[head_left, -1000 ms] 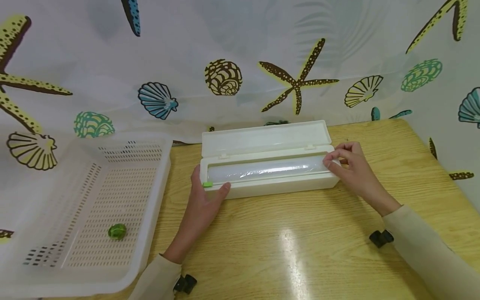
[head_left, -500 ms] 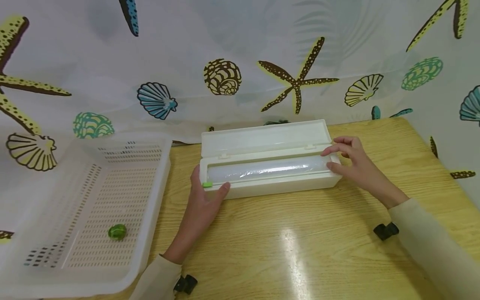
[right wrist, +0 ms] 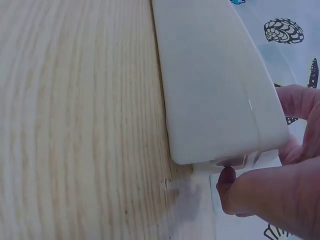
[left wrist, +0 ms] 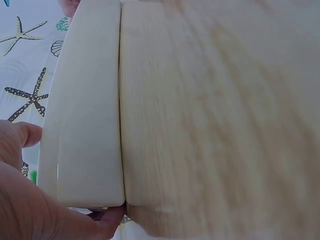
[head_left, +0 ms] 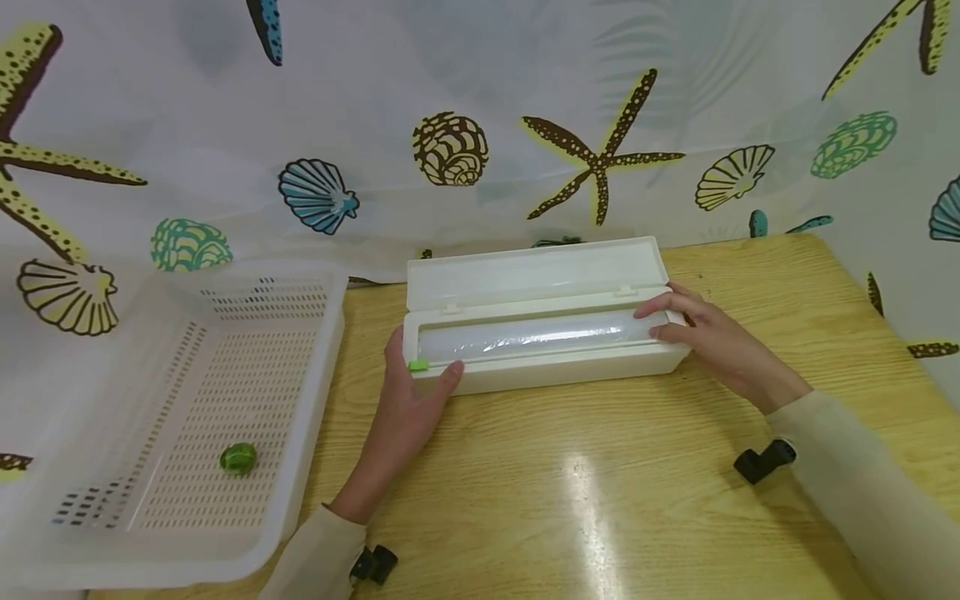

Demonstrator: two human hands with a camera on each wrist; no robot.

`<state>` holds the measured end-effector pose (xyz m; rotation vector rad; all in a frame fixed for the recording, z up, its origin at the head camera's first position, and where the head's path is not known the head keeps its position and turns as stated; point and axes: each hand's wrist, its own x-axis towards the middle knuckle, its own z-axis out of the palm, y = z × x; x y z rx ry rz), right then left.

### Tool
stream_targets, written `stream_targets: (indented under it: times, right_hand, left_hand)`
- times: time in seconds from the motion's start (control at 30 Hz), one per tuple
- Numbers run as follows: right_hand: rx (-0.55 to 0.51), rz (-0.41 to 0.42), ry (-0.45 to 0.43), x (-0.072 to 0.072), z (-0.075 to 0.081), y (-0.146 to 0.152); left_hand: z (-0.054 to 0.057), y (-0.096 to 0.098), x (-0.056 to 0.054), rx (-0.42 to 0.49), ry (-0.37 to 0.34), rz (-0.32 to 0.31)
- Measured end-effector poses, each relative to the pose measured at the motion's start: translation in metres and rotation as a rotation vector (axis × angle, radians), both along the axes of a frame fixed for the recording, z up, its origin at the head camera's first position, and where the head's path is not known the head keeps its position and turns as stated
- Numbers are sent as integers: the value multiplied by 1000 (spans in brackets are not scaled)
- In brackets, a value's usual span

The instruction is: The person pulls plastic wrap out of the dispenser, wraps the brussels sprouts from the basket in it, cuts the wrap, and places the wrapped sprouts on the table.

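A long white cling film dispenser (head_left: 570, 372) stands on the table with its hinged lid (head_left: 532, 275) tipped back. Inside lies a roll of cling film (head_left: 517, 335), and a small green slider (head_left: 417, 364) sits at the left of the front rim. My left hand (head_left: 408, 408) grips the left end, thumb on the front edge, fingers round the side. At the opposite end my right hand (head_left: 712, 340) holds the corner, its thumb at the front rim and a finger reaching over the roll's end. The right wrist view shows other fingers (right wrist: 230, 192) against the dispenser's end face.
To the left stands a white perforated plastic basket (head_left: 311, 417) with one small green Brussels sprout-like vegetable (head_left: 238, 458) in it. A curtain (head_left: 510, 75) printed with shells and starfish hangs behind the wooden table (head_left: 487, 500).
My right hand has gone from pinching at the film's right end to spreading its fingers, then reaching round the dispenser's right end. The left hand has kept its grip.
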<state>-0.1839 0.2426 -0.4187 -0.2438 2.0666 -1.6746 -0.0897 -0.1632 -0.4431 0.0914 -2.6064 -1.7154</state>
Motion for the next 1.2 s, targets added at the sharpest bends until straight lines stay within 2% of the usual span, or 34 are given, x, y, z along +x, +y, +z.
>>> stream_targets:
  times: [0.33,0.43,0.53,0.73,0.83,0.93,1.2]
  right_hand:
    - [131,-24,153,3,-4,-1]
    - [180,-33,226,3,-3,-1]
    - [238,-38,332,4,-1,-2]
    - [349,-37,634,5,4,-9]
    - [383,-23,727,6,5,-14]
    - [398,-11,747,7,5,-17]
    - [390,-46,706,8,1,-19]
  left_hand:
    - [1,0,0,-15,-30,21]
    - [1,1,-1,-14,-33,20]
    - [2,1,0,-10,-32,18]
    - [2,1,0,-1,-17,12]
    - [2,1,0,3,-12,14]
    - [1,1,0,10,-11,11]
    - [0,1,0,9,-7,6]
